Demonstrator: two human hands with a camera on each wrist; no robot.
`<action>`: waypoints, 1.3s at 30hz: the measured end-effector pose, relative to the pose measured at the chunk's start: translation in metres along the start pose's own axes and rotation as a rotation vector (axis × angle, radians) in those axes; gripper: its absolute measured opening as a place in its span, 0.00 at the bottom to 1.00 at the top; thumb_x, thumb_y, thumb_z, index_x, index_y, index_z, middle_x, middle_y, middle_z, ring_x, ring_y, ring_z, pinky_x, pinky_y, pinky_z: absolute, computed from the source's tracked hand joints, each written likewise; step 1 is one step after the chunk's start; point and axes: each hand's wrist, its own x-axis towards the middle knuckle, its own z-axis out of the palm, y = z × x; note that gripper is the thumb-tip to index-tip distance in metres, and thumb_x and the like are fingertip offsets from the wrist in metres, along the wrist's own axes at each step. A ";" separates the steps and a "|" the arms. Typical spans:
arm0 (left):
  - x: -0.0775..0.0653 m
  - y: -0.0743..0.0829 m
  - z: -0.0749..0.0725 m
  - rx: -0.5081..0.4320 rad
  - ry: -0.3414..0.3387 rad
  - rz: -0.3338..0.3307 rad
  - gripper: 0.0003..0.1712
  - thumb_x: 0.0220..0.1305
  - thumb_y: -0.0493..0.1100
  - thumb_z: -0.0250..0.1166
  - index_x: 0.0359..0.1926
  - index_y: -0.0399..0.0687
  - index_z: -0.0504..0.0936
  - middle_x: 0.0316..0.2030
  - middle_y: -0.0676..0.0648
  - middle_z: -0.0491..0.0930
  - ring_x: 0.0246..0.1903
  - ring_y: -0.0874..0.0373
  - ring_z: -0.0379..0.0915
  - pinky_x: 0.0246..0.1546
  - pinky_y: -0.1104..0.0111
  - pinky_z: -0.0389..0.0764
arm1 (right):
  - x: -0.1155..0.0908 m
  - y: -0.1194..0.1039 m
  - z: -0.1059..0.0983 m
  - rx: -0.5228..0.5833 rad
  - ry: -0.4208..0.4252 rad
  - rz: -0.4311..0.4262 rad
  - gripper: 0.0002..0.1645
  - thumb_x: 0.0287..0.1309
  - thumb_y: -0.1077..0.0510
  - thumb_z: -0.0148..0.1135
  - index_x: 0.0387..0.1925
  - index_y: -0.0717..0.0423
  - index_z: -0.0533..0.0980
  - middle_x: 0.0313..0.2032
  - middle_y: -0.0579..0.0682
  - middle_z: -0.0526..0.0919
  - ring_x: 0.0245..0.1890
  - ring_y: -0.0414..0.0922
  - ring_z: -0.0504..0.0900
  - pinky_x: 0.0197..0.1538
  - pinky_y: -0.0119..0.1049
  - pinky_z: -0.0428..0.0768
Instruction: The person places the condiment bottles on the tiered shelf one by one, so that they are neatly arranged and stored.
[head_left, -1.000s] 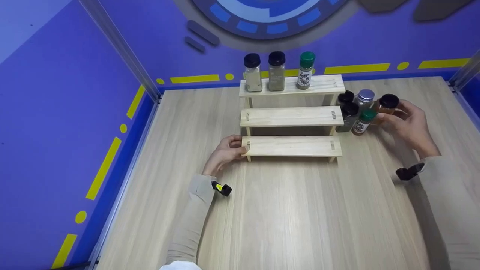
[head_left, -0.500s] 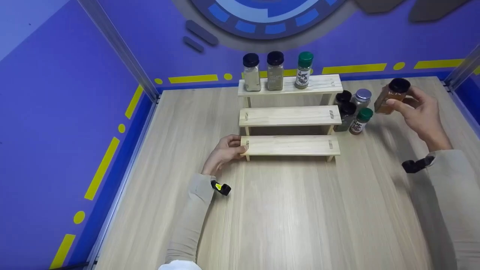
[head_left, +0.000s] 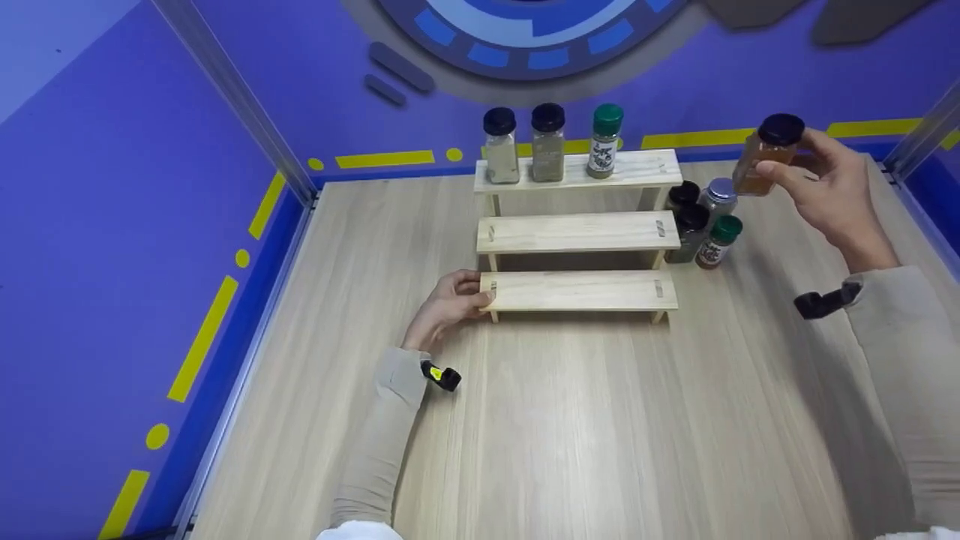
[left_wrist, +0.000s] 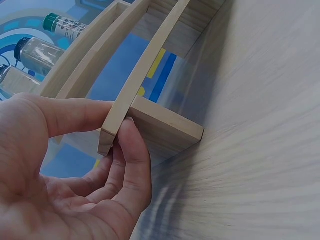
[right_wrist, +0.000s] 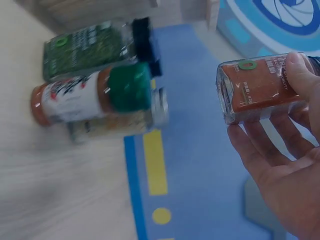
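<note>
My left hand (head_left: 448,306) pinches the left end of the lowest step of a three-tier wooden rack (head_left: 577,291), thumb on top and fingers beneath, as the left wrist view shows. My right hand (head_left: 840,187) holds a spice jar (head_left: 759,163) with a black lid and orange-brown powder, raised off the table at the right of the rack's top step. In the right wrist view the jar (right_wrist: 260,82) lies between thumb and fingers, its flat base facing left. On the top step stand two black-lidded jars (head_left: 548,146) and a green-lidded one (head_left: 602,146).
Right of the rack, several jars stand close together on the table: a green-lidded one (head_left: 718,241), a silver-lidded one (head_left: 720,195) and black-lidded ones (head_left: 687,232). A purple-blue wall (head_left: 247,60) rises behind and at the left of the wooden table (head_left: 570,420).
My right hand has lifted the orange-brown spice jar up from beside the other jars, first rightward, then higher and slightly left. My left hand has kept its grip on the rack.
</note>
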 end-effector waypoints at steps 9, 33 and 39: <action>-0.002 0.001 -0.003 -0.030 0.012 -0.025 0.27 0.68 0.29 0.69 0.65 0.30 0.73 0.58 0.33 0.82 0.40 0.55 0.82 0.40 0.70 0.88 | 0.023 -0.025 0.034 -0.017 -0.025 -0.078 0.27 0.66 0.59 0.75 0.66 0.51 0.81 0.52 0.37 0.85 0.52 0.36 0.82 0.57 0.22 0.78; 0.000 0.004 0.000 -0.031 0.002 -0.027 0.26 0.68 0.28 0.68 0.65 0.30 0.74 0.58 0.33 0.81 0.41 0.55 0.82 0.41 0.67 0.89 | 0.048 -0.057 0.095 -0.023 -0.085 -0.059 0.27 0.67 0.53 0.75 0.65 0.48 0.81 0.51 0.36 0.84 0.53 0.35 0.83 0.63 0.32 0.80; 0.001 0.003 0.001 -0.013 -0.011 -0.020 0.26 0.69 0.29 0.68 0.66 0.31 0.73 0.60 0.31 0.81 0.43 0.54 0.83 0.45 0.63 0.90 | 0.049 -0.054 0.101 -0.021 -0.096 -0.049 0.26 0.67 0.53 0.75 0.65 0.47 0.81 0.51 0.35 0.83 0.52 0.35 0.82 0.65 0.33 0.80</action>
